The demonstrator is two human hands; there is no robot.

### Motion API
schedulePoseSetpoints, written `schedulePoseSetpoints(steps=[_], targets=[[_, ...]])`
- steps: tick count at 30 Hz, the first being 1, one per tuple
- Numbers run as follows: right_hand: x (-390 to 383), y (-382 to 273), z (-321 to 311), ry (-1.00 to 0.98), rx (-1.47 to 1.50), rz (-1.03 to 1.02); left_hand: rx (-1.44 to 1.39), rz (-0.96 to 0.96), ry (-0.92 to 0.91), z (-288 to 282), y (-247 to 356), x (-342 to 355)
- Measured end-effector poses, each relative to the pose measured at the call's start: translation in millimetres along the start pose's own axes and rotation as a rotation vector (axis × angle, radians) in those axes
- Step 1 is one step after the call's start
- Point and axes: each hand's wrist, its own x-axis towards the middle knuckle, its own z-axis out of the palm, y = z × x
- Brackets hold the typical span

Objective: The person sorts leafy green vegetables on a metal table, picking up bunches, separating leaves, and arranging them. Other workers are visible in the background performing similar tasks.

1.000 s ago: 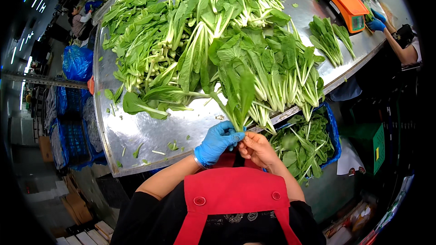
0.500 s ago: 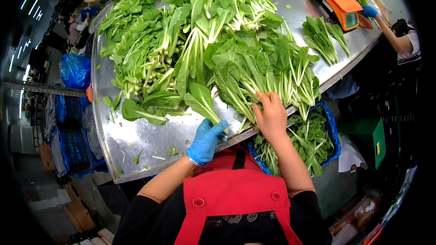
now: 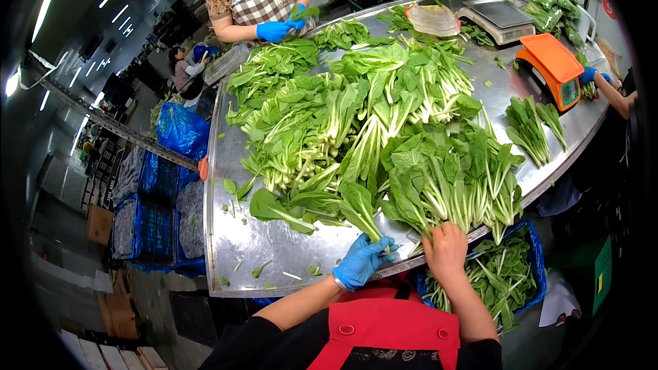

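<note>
My left hand [image 3: 363, 260], in a blue glove, is closed around the stem of a leafy green [image 3: 359, 209] at the table's near edge. Its broad leaf points away from me. To the right, my bare right hand [image 3: 447, 252] curls its fingers on the stem ends of a bunch of leafy greens [image 3: 439, 185]; the palm is hidden. Beyond both hands spreads a large heap of leafy greens [image 3: 343, 109], pale stems and leaves lying in mixed directions.
The metal table [image 3: 236, 247] carries scraps, a small separate bunch [image 3: 528, 130], an orange scale [image 3: 550, 68] and a grey scale [image 3: 500, 14]. A blue-lined crate [image 3: 540, 267] of greens stands below my right arm. Across the table, a person's gloved hands [image 3: 277, 29] hold leaves.
The view has tilted up, showing more of the far side. My right hand has moved toward me along the stems, nearer the table edge. My left hand keeps the same leafy green.
</note>
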Motion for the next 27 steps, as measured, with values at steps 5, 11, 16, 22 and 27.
schedulePoseSetpoints(steps=[5,11,16,22,27], targets=[[3.8,2.2,-3.3,-0.012,0.094,0.103,0.059,-0.020,0.001,10.9,1.2,-0.1],[12.8,-7.3,-10.9,0.094,0.090,0.050,-0.010,0.048,-0.057,7.7,1.8,0.6],[17.4,-20.1,-24.6,0.234,0.419,0.149,0.014,0.104,-0.047,-1.3,-3.7,2.8],[-2.8,-17.5,-14.7,0.018,1.591,0.774,0.002,0.045,-0.063,20.8,-3.9,-2.6],[-21.4,-25.4,-17.7,0.029,1.750,0.787,0.108,0.039,-0.005,26.5,-9.7,-3.7]])
